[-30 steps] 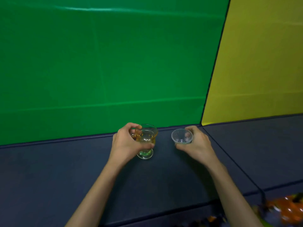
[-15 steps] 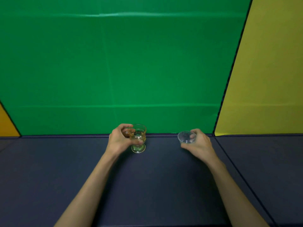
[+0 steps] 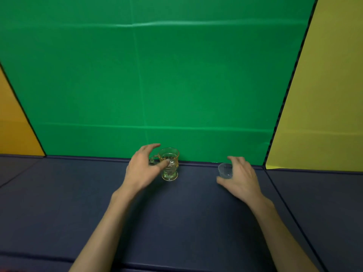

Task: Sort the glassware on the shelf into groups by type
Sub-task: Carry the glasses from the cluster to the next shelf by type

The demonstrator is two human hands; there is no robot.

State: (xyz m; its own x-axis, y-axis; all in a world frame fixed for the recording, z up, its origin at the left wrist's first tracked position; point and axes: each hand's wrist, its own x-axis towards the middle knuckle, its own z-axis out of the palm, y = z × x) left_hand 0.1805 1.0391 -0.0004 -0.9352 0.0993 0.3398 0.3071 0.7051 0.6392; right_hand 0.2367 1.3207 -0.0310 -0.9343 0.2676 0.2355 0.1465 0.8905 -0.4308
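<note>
Standing amber glass (image 3: 170, 163) by L fingers (image 3: 151, 147), clear cup (image 3: 225, 170) by R

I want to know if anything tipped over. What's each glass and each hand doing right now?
Amber glass: upright on the dark shelf, near the green wall.
Clear cup: upright on the shelf, right of the amber glass.
Left hand: fingers loose beside the amber glass, thumb touching it.
Right hand: fingers relaxed beside the clear cup.
</note>
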